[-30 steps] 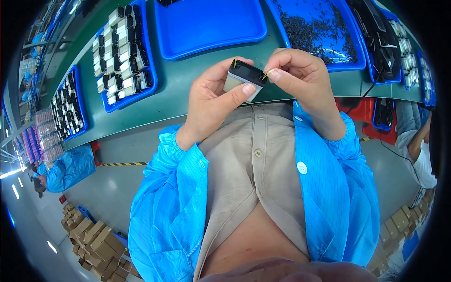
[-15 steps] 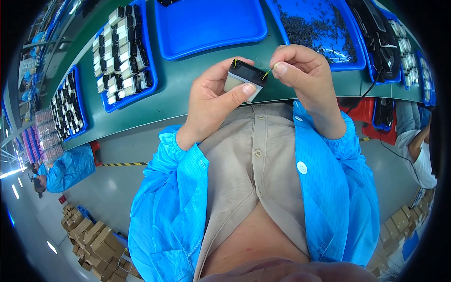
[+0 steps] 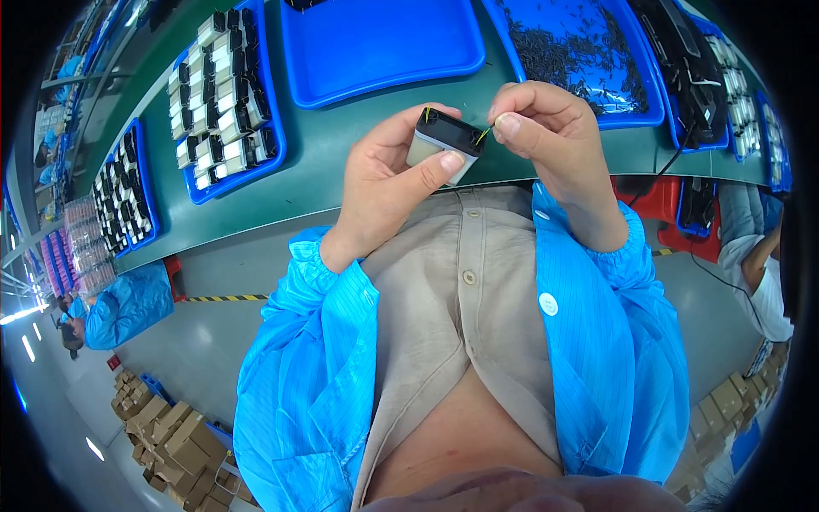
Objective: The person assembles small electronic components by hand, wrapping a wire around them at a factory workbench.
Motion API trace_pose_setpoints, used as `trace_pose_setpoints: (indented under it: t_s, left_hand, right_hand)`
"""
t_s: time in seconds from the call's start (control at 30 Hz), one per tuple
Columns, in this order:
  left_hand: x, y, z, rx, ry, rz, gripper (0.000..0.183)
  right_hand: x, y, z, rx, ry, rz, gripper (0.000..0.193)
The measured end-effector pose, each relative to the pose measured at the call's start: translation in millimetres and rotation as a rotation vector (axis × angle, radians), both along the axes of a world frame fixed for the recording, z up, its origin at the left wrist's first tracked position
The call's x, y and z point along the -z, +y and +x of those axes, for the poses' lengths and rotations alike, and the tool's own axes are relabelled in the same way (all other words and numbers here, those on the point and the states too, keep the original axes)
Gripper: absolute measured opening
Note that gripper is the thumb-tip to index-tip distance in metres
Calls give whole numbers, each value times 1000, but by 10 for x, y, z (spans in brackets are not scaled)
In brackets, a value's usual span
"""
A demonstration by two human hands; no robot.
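1. Small pale rectangular block with black top (image 3: 444, 141): gripped in left hand (image 3: 388, 183), held over the green bench (image 3: 341, 162).
2. Right hand (image 3: 546, 136): pinches thin yellow wire (image 3: 483, 134) at block's corner; a second wire already stands upright, so seating seems part-done.
3. Surroundings: blue plastic trays (image 3: 380, 43); factory floor, cardboard boxes (image 3: 175, 435).

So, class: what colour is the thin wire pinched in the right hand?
Yellow-green wire, pinched by the right hand; head view.

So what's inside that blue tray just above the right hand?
The blue tray holds a loose heap of small dark parts, too small to identify. The right hand covers its near edge, so anything lying there is hidden. The tray's floor shows only between the parts.
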State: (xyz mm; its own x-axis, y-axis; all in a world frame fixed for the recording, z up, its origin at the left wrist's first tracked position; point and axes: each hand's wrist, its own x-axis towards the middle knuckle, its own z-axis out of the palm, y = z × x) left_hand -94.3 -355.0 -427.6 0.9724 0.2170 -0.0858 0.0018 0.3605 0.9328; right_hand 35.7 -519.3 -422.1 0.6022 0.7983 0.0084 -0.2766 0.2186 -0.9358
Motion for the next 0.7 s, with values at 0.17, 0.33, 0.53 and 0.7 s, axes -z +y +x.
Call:
trace_pose_setpoints:
  t_s: [0.17,0.33,0.53,0.7]
  left_hand:
    - [6,-5,2,-3,4,-3,39]
    - [16,-32,19,-59,-7,15,42]
    - [8,-46,17,-83,-53,137,38]
    - [11,-28,5,-93,-107,359,37]
  right_hand:
    - [2,6,-14,5,-2,-4,11]
    - [68,30,-59,0,-136,-50,10]
    - [46,18,-36,16,-391,-132,7]
    - [41,33,-38,109,-301,-51,7]
